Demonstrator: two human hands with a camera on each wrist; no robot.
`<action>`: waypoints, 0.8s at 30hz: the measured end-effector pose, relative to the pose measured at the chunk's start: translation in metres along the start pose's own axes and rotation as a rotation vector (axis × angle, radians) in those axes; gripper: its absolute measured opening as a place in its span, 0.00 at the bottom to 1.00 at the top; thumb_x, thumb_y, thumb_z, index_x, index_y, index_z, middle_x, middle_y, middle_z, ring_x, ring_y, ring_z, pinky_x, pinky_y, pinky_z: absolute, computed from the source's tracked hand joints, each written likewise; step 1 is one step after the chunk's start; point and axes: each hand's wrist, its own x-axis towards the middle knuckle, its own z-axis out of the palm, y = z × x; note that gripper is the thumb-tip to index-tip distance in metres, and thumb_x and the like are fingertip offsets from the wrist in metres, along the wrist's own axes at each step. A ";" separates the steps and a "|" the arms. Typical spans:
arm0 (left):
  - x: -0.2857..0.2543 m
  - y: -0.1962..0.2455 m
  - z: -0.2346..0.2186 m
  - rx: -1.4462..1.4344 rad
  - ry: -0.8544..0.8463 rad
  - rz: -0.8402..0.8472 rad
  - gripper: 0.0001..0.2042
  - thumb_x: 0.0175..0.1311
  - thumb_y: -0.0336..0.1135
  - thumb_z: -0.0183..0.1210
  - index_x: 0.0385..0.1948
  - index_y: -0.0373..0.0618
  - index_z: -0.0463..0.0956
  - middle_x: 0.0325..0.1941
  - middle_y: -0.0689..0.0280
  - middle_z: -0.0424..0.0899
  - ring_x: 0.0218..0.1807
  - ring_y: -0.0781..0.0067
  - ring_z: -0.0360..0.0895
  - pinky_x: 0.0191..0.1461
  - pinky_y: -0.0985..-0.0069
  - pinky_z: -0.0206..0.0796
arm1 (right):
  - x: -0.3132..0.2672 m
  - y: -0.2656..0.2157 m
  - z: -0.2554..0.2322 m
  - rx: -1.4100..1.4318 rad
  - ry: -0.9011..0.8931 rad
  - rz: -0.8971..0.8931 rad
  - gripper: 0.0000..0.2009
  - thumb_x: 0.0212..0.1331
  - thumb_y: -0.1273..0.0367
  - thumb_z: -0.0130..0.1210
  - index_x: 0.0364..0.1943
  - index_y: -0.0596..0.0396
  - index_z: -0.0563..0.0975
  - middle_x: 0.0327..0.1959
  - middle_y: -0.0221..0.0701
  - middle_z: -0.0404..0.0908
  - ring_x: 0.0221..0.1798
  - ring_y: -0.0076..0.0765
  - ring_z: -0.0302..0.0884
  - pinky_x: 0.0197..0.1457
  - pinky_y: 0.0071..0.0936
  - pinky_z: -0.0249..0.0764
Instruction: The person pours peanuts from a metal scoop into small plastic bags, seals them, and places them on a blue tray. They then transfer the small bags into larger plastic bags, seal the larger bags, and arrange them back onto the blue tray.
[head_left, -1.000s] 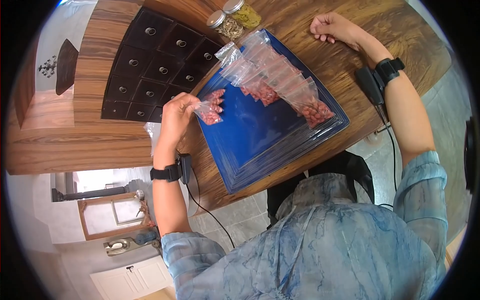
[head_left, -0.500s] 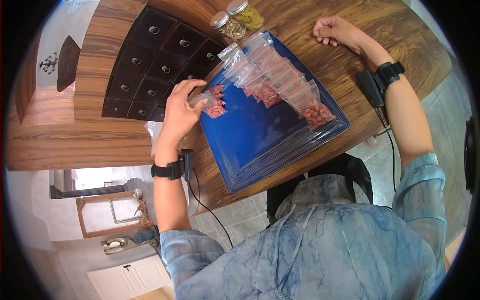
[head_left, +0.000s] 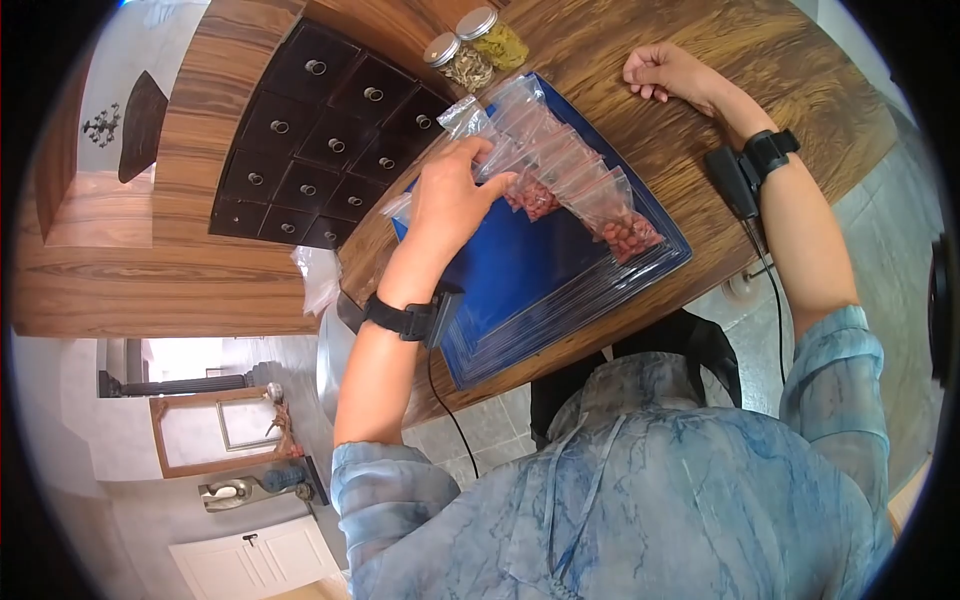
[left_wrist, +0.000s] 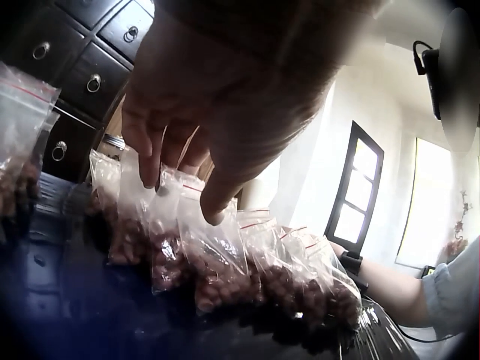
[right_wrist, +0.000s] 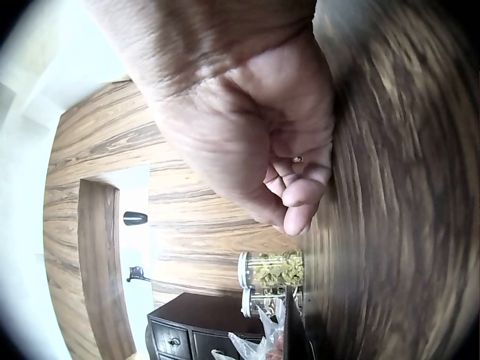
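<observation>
My left hand hovers at the row of small clear zip bags, its thumb and fingers spread apart. In the left wrist view, the thumb overlaps the front of one upright bag, and the other fingers hang near the bag tops. Reddish peanut-like kernels fill the bottoms of the bags. A separate zip bag stands to the left, mostly hidden by the hand in the head view. My right hand rests on the wooden table with loosely curled fingers, holding nothing.
The bags stand on a dark blue square tray. Two lidded glass jars are behind it, and a dark chest of small drawers is at the left. A plastic bag hangs by the table's left edge.
My left hand let go of a peanut-filled bag at the tray's left side, then moved right to the row of bags. The right hand stays in place.
</observation>
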 end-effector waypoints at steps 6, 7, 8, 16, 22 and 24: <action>-0.005 -0.006 0.001 -0.059 0.031 -0.011 0.08 0.51 0.29 0.65 0.32 0.38 0.80 0.22 0.60 0.80 0.24 0.72 0.76 0.32 0.74 0.69 | -0.001 -0.001 0.001 -0.009 0.005 -0.021 0.04 0.62 0.70 0.53 0.34 0.55 0.77 0.28 0.25 0.79 0.28 0.15 0.74 0.26 0.12 0.68; -0.007 -0.008 -0.001 -0.074 0.013 -0.055 0.08 0.52 0.28 0.65 0.32 0.38 0.80 0.22 0.60 0.80 0.24 0.73 0.76 0.32 0.75 0.69 | -0.002 -0.001 0.000 -0.011 0.008 -0.037 0.05 0.61 0.71 0.53 0.35 0.56 0.78 0.28 0.27 0.80 0.29 0.17 0.75 0.27 0.13 0.69; -0.011 -0.007 -0.007 -0.088 -0.004 -0.101 0.07 0.52 0.27 0.65 0.33 0.38 0.80 0.23 0.60 0.80 0.25 0.74 0.76 0.32 0.76 0.69 | -0.002 0.000 0.000 -0.014 0.007 -0.037 0.05 0.61 0.71 0.53 0.35 0.56 0.77 0.28 0.27 0.80 0.29 0.17 0.75 0.27 0.13 0.69; -0.056 0.015 -0.022 -0.076 0.025 -0.117 0.07 0.52 0.23 0.63 0.34 0.40 0.80 0.26 0.61 0.80 0.26 0.76 0.76 0.31 0.79 0.68 | -0.001 -0.003 0.003 -0.012 0.012 0.018 0.03 0.62 0.71 0.53 0.33 0.54 0.77 0.26 0.21 0.77 0.26 0.12 0.72 0.24 0.10 0.65; -0.074 0.023 -0.020 -0.012 0.054 0.060 0.06 0.53 0.23 0.61 0.33 0.41 0.79 0.31 0.60 0.80 0.32 0.63 0.77 0.35 0.75 0.68 | -0.001 -0.003 0.001 -0.023 0.000 0.013 0.03 0.62 0.72 0.53 0.33 0.54 0.77 0.26 0.22 0.78 0.26 0.12 0.72 0.25 0.10 0.66; -0.074 0.025 -0.020 -0.049 0.029 0.007 0.06 0.53 0.23 0.61 0.33 0.41 0.79 0.31 0.59 0.80 0.35 0.59 0.77 0.37 0.73 0.68 | -0.003 -0.005 0.001 -0.022 0.002 0.009 0.03 0.62 0.71 0.53 0.33 0.54 0.77 0.26 0.22 0.78 0.26 0.12 0.72 0.25 0.10 0.66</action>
